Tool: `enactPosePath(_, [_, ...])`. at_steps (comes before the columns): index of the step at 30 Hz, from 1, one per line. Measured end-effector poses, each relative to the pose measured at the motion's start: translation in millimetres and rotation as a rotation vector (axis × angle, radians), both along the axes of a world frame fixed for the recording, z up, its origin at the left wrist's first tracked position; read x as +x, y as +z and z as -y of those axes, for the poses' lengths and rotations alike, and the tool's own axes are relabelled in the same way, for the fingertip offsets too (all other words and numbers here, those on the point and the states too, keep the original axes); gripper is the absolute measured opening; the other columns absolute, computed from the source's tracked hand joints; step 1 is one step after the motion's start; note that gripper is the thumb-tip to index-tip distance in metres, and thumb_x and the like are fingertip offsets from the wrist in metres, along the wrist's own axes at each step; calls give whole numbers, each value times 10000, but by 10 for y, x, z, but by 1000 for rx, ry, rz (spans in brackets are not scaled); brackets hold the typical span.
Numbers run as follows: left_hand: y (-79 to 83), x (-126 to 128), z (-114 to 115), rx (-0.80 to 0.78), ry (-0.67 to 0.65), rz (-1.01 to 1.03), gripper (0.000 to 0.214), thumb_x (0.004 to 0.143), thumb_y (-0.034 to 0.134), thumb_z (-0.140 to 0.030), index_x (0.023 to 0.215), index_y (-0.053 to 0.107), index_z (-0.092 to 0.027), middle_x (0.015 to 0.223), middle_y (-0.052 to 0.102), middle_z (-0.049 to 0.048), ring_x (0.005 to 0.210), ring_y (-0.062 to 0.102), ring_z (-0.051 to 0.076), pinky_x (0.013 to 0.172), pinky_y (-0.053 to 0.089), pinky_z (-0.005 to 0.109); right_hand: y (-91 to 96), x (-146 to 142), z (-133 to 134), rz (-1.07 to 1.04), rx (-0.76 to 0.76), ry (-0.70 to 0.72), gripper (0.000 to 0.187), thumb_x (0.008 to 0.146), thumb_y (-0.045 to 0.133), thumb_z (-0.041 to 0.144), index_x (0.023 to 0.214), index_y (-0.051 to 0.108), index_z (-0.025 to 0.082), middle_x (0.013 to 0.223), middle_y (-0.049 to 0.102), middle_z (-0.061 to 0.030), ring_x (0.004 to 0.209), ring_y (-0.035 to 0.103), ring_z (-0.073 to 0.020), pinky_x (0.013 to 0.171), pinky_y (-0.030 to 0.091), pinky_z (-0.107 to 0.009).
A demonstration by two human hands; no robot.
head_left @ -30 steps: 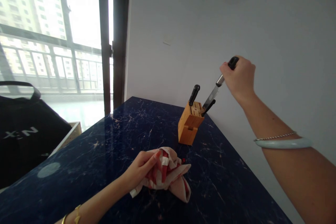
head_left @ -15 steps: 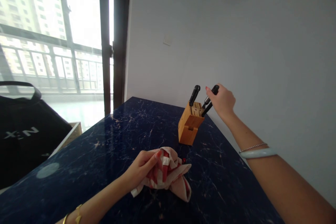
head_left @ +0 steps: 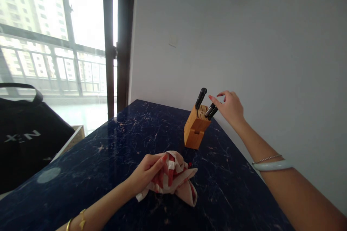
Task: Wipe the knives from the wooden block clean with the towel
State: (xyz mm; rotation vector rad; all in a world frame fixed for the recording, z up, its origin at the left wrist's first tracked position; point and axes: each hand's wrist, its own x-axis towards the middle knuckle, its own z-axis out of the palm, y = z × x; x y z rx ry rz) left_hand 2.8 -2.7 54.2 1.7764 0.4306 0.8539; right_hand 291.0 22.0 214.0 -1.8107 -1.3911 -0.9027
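A wooden knife block (head_left: 195,128) stands near the far right of a dark blue marbled table (head_left: 108,155). Three black-handled knives sit in it: one handle (head_left: 201,97) sticks up at the left, two handles (head_left: 211,110) lie close together at the right. My right hand (head_left: 229,106) hovers just right of those two handles, fingers spread and holding nothing. My left hand (head_left: 148,172) rests on the table nearer to me, closed on a crumpled red-and-white cloth (head_left: 175,179).
A black bag (head_left: 24,135) with white lettering stands at the table's left edge. A tall window (head_left: 54,36) with a dark frame fills the left. A plain white wall (head_left: 244,43) runs along the table's right side, close behind the block.
My right hand lowered a knife into the block, pushed it fully in, then let go and opened. The left hand and cloth stayed put.
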Motion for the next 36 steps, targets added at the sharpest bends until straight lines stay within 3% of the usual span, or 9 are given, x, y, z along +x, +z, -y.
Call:
enactPosePath(4, [11, 6, 11, 14, 25, 1, 475, 866, 361, -437, 724, 657, -93, 523, 581, 21, 447, 448, 75, 437, 317, 161, -49, 69, 78, -187, -162, -81, 593, 627, 445, 723, 905, 568, 213, 635, 572, -39, 600, 531, -220, 515, 330, -285])
enactPosePath(10, [77, -3, 56, 38, -5, 1, 486, 876, 347, -417, 676, 656, -99, 517, 569, 24, 463, 443, 77, 461, 332, 163, -280, 51, 70, -252, -405, 149, 352, 744, 469, 529, 707, 599, 204, 553, 587, -31, 514, 549, -177, 484, 352, -261])
enactPosePath(14, [48, -2, 42, 29, 6, -26, 492, 874, 345, -425, 705, 669, -95, 506, 567, 24, 441, 435, 77, 435, 322, 164, -185, -5, 80, -227, -327, 122, 336, 789, 444, 444, 605, 555, 185, 513, 570, -41, 517, 550, -184, 508, 350, -276])
enactPosePath(19, [23, -1, 25, 40, 9, -23, 495, 871, 357, -423, 651, 661, -100, 503, 571, 21, 450, 439, 75, 443, 318, 161, 221, -114, 208, -55, -85, 117, 308, 791, 473, 408, 609, 556, 174, 506, 540, -27, 493, 504, -166, 495, 319, -273])
enactPosePath(22, [10, 8, 14, 25, 6, -11, 476, 870, 363, -422, 670, 660, -107, 547, 602, 18, 480, 461, 79, 474, 336, 162, 451, -312, 431, 22, 166, 137, 284, 807, 478, 377, 677, 602, 158, 529, 530, -16, 491, 475, -138, 493, 312, -260])
enactPosePath(25, [-57, 33, -11, -13, 47, 27, 456, 858, 384, -435, 685, 651, -107, 596, 629, 23, 508, 491, 84, 494, 352, 162, 469, -623, 755, 31, 312, 265, 279, 856, 432, 355, 836, 625, 154, 564, 522, 5, 478, 443, -96, 494, 326, -235])
enactPosePath(29, [-163, 68, -27, -146, 68, 52, 465, 844, 394, -465, 671, 627, -102, 533, 616, 25, 444, 490, 76, 432, 341, 153, -50, -986, 1071, -98, 257, 461, 184, 860, 452, 289, 941, 585, 192, 499, 444, 60, 371, 363, -70, 375, 280, -201])
enactPosePath(32, [-173, 89, -16, -245, 37, 70, 482, 847, 371, -483, 673, 608, -101, 499, 609, 31, 395, 491, 79, 393, 343, 157, -698, -1090, 1072, -84, -5, 739, 190, 851, 440, 211, 1008, 546, 206, 844, 586, -36, 673, 534, -134, 589, 435, -246])
enactPosePath(36, [-88, 121, 16, -307, -75, 32, 490, 848, 343, -505, 753, 595, -96, 554, 623, 45, 392, 491, 72, 381, 345, 156, -1377, -1098, 913, 202, -252, 805, 296, 878, 364, 196, 1128, 522, 188, 803, 576, -68, 737, 511, -186, 665, 450, -317])
